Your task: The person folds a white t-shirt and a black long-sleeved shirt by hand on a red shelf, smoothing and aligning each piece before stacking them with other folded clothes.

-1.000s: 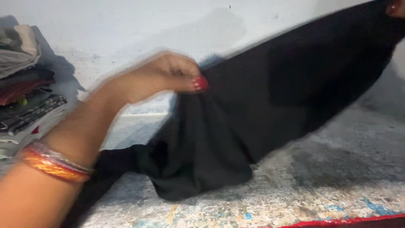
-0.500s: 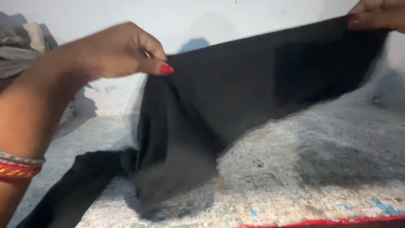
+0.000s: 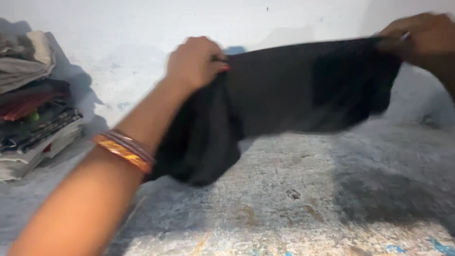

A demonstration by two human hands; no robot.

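A black cloth [image 3: 294, 90] is stretched in the air between my two hands, above a rough grey concrete surface [image 3: 294, 199]. My left hand [image 3: 194, 61], with red nails and orange bangles on the wrist, pinches the cloth's upper edge near the middle. My right hand [image 3: 422, 35] grips the cloth's far end at the upper right. The left part of the cloth hangs down in a bunch under my left forearm and touches the surface.
A stack of folded clothes [image 3: 28, 99] in grey, red, black and white sits at the far left against a whitish wall [image 3: 142, 28]. Blue paint flecks mark the concrete near the bottom edge.
Both hands have lifted and pulled the black cloth more level and taut. My left hand moved right and up along the edge; less cloth trails on the surface now.
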